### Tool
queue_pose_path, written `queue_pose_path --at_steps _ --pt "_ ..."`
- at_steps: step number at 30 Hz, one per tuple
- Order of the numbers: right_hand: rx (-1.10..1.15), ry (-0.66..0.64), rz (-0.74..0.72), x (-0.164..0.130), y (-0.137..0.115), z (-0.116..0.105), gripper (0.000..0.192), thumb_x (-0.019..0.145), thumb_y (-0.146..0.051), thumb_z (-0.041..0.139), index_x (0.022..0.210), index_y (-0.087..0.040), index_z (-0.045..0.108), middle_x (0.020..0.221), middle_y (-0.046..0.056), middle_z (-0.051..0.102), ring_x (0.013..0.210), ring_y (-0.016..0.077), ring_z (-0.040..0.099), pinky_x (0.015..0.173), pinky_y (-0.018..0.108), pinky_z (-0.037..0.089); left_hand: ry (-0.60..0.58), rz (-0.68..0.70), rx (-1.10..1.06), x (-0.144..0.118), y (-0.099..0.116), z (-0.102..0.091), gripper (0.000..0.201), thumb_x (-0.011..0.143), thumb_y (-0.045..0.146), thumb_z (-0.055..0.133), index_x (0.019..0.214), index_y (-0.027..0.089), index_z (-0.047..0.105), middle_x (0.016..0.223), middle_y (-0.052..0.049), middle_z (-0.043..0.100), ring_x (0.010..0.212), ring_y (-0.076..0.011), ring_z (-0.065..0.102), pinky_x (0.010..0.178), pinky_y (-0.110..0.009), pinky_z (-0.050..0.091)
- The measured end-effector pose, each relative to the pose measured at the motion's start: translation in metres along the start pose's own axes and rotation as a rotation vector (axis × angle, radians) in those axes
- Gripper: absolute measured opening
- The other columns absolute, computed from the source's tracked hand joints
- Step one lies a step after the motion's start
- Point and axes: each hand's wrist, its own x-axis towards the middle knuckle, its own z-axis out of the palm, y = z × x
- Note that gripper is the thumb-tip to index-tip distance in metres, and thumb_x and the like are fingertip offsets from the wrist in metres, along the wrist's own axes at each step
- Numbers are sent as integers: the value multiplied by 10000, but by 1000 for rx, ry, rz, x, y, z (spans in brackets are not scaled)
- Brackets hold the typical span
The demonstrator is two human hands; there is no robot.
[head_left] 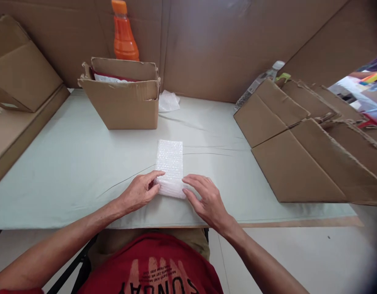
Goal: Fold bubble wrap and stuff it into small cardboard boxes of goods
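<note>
A strip of bubble wrap [170, 159] lies flat on the table, its near end folded over into a thicker band. At the left edge of that fold, my left hand [141, 188] has its thumb and forefinger around the wrap. On the opposite side, my right hand [205, 197] pinches the right edge of the fold between thumb and fingers. Both hands rest low, close to the table's front edge. Whether anything lies inside the folded band cannot be made out.
Behind the wrap stands a cardboard box [133, 106] with packets inside, an orange bottle [125, 38] behind it. A crumpled clear plastic piece [169, 101] lies beside it. More cardboard boxes [304, 163] fill the right side, with a clear bottle [256, 87]. Another carton [23, 77] stands left.
</note>
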Motion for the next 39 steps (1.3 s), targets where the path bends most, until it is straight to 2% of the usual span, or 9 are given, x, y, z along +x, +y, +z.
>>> queue_pose_path --at_steps 6,10,13,17,21,26,30,34,39 --pt "-297 -142 -286 -14 -3 16 250 959 -204 572 1195 -201 655 1230 135 712 1069 281 653 843 430 501 127 61 150 1 -11 10 412 874 219 523 1264 200 656 907 -40 728 772 -184 636 761 -313 508" --pt "-300 -125 -271 -5 8 29 254 979 -127 504 1164 -182 670 1163 118 744 1009 261 670 830 417 489 293 359 333 -6 -14 11 397 898 261 576 1279 163 631 1238 -155 679 1145 -304 604 989 -464 479" --pt "-144 -137 -168 -1 11 28 266 994 -147 487 1175 -201 675 1083 88 769 933 231 689 815 397 508 196 497 324 -15 -14 10 406 913 215 571 1315 169 600 1221 -144 697 1147 -293 606 1010 -478 458" --pt "52 -166 -5 -4 8 20 264 1002 -233 508 1209 -247 671 1103 59 768 980 212 710 867 377 550 120 337 176 -16 -12 9 425 932 197 527 1354 212 572 1017 -74 741 944 -229 654 901 -405 505" --pt "-184 -7 -85 -7 6 17 250 987 -252 536 1196 -209 667 1257 146 697 1124 283 650 910 457 516 185 251 256 2 -15 9 422 916 253 566 1336 215 586 1077 -86 726 1005 -252 651 939 -428 491" --pt "-352 -163 -218 -2 8 25 299 955 -221 578 1247 -195 637 1288 160 679 1127 314 617 917 488 482 276 350 377 11 -20 11 379 934 283 567 1298 184 603 1215 -137 677 1117 -294 606 968 -468 472" --pt "-197 -174 -164 3 11 25 280 991 -177 497 1230 -199 642 1167 113 738 1005 261 663 862 424 498 203 458 286 -8 -18 9 432 913 209 567 1344 197 565 1189 -109 686 1109 -266 609 996 -445 460" --pt "30 -196 -18 0 11 18 320 1002 -259 524 1313 -237 598 1156 68 753 963 222 699 842 376 534 138 294 182 -16 -15 5 504 913 214 556 1414 197 506 1087 -80 708 977 -233 636 923 -403 498" --pt "-220 -32 -81 -2 4 16 301 993 -300 542 1266 -201 622 1279 152 686 1145 305 635 912 460 484 254 163 364 3 -15 6 459 905 287 556 1346 160 566 1044 -118 698 964 -283 613 900 -461 484"
